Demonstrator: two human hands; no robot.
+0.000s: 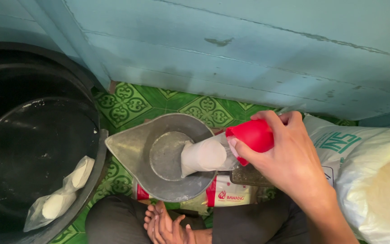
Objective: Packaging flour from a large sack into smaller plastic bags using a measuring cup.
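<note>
Right hand (290,158) reaching in from the lower right, forearm angled up toward the pan (127,149), wrist bent, fingers and thumb curled tight round a red funnel (253,134) at the pan's right rim. Funnel tipped sideways, its narrow end set into the mouth of a clear bag (204,156) of white powder. Bag lying tilted inside the pan, bottom end resting on the pan's flat centre. Pan sitting on the green patterned floor (127,104), spout pointing left. Left of the pan, a black tub (32,149) holding two filled bags (62,192). Right of the pan, an open white sack (375,180) of powder. Under the pan's right edge, a printed packet (229,192). Left hand out of view.
</note>
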